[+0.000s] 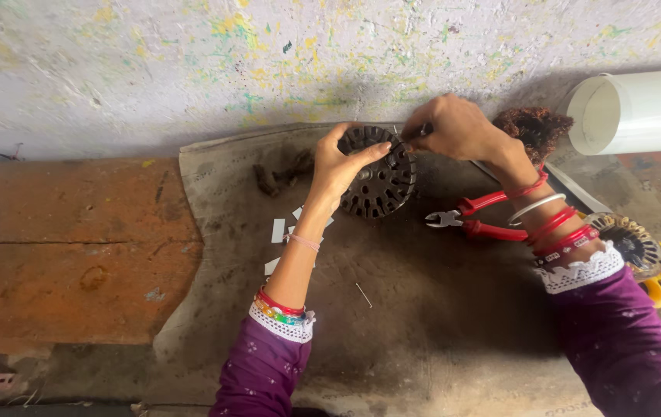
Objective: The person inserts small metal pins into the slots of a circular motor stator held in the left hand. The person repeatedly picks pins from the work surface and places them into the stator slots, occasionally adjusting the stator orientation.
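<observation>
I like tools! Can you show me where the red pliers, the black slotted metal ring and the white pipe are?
red pliers [479, 217]: head view, on the red handles.
black slotted metal ring [383, 185]: head view, on its slotted face.
white pipe [655, 108]: head view, on its side wall.

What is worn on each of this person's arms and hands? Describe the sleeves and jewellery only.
Both arms wear purple sleeves with white lace cuffs. The left hand has multicoloured beaded and red wrist bands plus a pale thread; the right hand has red bangles, a silver bangle and red thread.
</observation>
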